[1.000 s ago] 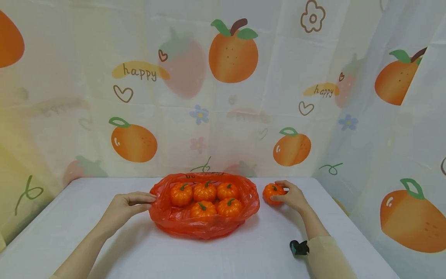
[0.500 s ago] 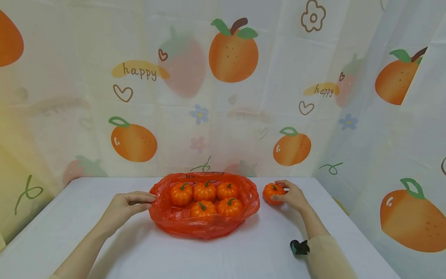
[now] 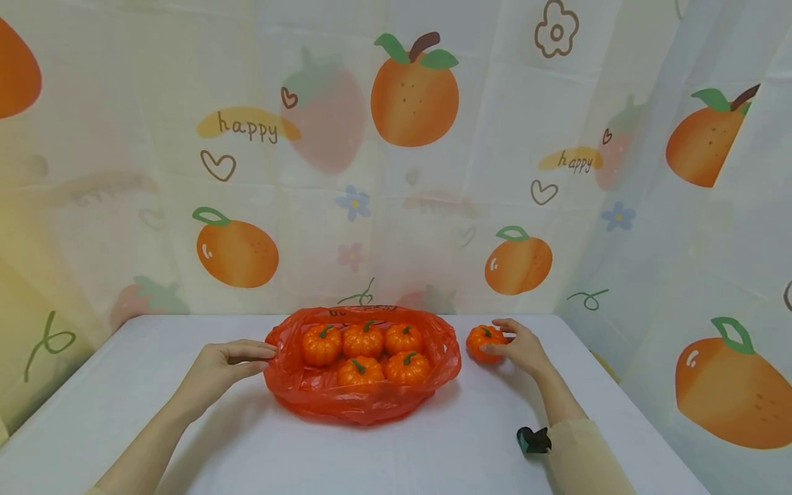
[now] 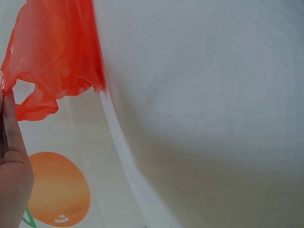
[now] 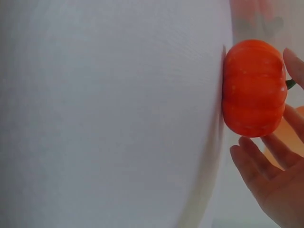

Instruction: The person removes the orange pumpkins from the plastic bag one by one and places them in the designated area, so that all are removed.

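Note:
A red plastic bag (image 3: 365,405) sits with its mouth spread wide on the white table, and several small orange pumpkins (image 3: 364,340) with green stems lie inside it. My left hand (image 3: 216,371) pinches the bag's left rim between fingers and thumb; in the left wrist view its fingertips meet the red film (image 4: 52,52) beside a hole in it. To the right of the bag, another small pumpkin (image 3: 482,344) stands on the table. My right hand (image 3: 522,349) is around that pumpkin's right side, fingers spread and fairly straight, as the right wrist view shows of the pumpkin (image 5: 254,90).
A white cloth covers the table (image 3: 396,457). Near the right sleeve (image 3: 588,454) is a small dark object (image 3: 533,441). A curtain (image 3: 482,82) printed with fruit hangs behind the table and along its right side.
My right hand has shifted very slightly to the right, its fingertips easing back from the pumpkin. My left hand and the bag have stayed in place.

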A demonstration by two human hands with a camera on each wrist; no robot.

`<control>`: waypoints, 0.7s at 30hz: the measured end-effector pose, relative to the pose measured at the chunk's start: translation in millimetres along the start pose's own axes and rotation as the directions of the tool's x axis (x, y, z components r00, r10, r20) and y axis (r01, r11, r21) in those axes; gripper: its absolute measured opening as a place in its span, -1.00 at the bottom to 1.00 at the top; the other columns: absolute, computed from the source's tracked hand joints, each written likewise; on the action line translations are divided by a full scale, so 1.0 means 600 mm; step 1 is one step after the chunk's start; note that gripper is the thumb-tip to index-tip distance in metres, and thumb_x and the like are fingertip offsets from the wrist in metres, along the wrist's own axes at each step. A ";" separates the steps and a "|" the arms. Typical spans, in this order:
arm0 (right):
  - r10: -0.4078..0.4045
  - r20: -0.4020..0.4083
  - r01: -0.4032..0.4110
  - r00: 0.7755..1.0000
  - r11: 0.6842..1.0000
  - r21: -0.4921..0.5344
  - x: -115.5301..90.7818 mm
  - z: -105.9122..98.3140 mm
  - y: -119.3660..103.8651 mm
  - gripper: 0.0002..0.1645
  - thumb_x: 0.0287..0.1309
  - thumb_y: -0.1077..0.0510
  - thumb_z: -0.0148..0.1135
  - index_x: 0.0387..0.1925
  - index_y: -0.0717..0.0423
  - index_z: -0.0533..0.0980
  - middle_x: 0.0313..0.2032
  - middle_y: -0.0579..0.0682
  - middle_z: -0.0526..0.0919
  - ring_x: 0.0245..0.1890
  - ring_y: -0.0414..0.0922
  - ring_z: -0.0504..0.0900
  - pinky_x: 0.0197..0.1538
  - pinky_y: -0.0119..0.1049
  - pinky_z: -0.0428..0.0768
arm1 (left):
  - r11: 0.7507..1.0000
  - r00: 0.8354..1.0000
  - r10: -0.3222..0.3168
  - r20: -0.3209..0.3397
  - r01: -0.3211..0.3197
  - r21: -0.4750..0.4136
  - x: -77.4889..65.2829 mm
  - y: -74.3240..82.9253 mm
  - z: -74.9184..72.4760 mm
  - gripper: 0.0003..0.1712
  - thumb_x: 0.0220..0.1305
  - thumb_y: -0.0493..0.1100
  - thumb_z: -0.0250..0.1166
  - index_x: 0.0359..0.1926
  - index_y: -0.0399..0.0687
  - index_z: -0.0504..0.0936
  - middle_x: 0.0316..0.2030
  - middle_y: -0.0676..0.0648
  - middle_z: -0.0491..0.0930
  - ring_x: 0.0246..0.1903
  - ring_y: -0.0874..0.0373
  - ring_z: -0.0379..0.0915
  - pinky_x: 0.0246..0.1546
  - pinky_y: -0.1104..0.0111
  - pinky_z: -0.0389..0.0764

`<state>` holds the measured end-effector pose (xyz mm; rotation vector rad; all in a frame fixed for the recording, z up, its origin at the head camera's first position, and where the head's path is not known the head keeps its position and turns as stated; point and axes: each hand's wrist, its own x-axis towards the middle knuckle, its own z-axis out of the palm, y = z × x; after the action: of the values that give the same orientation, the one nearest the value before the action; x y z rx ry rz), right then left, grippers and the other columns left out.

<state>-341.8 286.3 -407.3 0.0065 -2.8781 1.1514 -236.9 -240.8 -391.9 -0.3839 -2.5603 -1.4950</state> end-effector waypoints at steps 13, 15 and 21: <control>-0.031 -0.081 0.037 0.996 0.997 0.069 -0.002 -0.020 -0.018 -0.17 0.16 -0.17 0.35 0.38 0.02 0.31 0.41 0.22 0.32 0.38 0.26 0.33 0.30 0.17 0.49 | 1.000 1.000 0.007 0.000 -0.007 0.007 0.000 0.001 0.000 -0.71 0.26 -0.10 0.36 -0.02 -0.06 0.75 0.02 0.01 0.72 -0.03 0.71 0.45 -0.05 0.65 0.57; -0.037 -0.081 0.042 0.996 0.997 0.071 -0.003 -0.024 -0.022 -0.16 0.18 -0.18 0.34 0.39 0.02 0.30 0.42 0.21 0.30 0.39 0.26 0.31 0.31 0.18 0.49 | 1.000 1.000 0.007 -0.001 -0.007 0.008 0.000 0.001 0.000 -0.71 0.26 -0.09 0.36 -0.03 -0.05 0.75 0.02 0.01 0.72 -0.03 0.71 0.45 -0.05 0.65 0.57; -0.067 -0.093 0.075 0.993 0.994 0.086 -0.004 -0.032 -0.038 -0.12 0.16 -0.23 0.34 0.41 0.01 0.27 0.43 0.21 0.29 0.40 0.24 0.31 0.32 0.18 0.47 | 1.000 1.000 0.008 0.000 -0.008 0.004 0.000 0.001 -0.002 -0.70 0.26 -0.09 0.36 -0.02 -0.07 0.75 0.03 0.02 0.72 -0.03 0.70 0.46 -0.06 0.65 0.57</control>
<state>-338.1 283.0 -377.4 0.0576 -2.7239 1.2330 -236.8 -241.4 -391.1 -0.3930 -2.5586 -1.4868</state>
